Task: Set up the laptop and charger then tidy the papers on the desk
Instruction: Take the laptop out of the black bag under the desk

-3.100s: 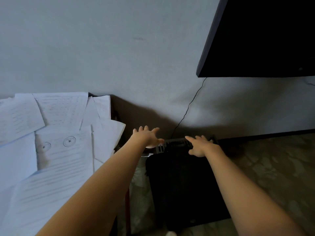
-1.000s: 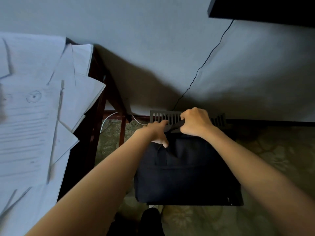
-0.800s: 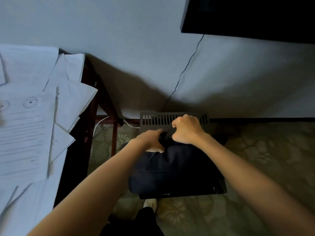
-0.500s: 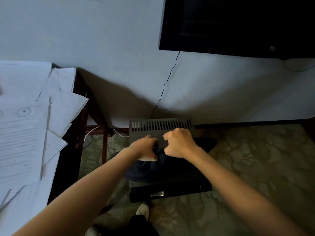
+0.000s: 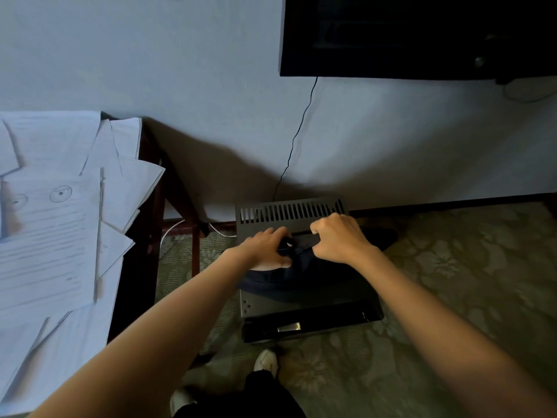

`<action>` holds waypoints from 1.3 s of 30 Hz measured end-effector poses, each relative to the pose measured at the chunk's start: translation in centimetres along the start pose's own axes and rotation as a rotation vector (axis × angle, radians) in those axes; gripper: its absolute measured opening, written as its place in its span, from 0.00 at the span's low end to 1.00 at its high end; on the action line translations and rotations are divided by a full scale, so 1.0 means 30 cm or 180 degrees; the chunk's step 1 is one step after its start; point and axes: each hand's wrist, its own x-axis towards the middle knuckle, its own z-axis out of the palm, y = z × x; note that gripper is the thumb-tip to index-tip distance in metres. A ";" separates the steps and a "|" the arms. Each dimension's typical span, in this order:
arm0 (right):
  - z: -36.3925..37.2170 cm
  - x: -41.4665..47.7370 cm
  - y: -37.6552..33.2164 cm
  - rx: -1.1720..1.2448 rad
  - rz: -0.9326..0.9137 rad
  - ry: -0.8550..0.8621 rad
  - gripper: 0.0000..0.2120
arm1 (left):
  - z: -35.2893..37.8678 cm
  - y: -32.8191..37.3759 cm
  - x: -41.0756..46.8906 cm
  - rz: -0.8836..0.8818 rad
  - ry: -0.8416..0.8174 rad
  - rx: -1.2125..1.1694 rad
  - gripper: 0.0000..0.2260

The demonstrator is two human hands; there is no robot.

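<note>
A dark laptop bag (image 5: 319,282) sits on a low black metal box with vent slots (image 5: 289,211) on the floor by the wall. My left hand (image 5: 266,250) and my right hand (image 5: 339,238) both grip the bag's top handle straps, fingers curled round them. Several loose white papers (image 5: 60,224) lie spread in disorder over the dark wooden desk (image 5: 141,267) at the left. No laptop or charger is visible; the bag hides its contents.
A black wall-mounted screen (image 5: 416,34) hangs at the upper right, with a thin black cable (image 5: 297,137) running down the wall behind the box. Patterned carpet (image 5: 452,267) covers the floor. A white cable (image 5: 170,230) lies under the desk. My feet (image 5: 265,362) stand just before the box.
My hands went from open above the bag to gripping its handles. Over the last second the view pulled back and the bag's top bunched upward in my grip, uncovering the box front beneath.
</note>
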 end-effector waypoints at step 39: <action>0.197 0.159 -0.231 -0.0002 -0.0274 -0.1109 0.39 | 0.133 -0.344 -0.094 -0.1133 0.0719 -0.1148 0.22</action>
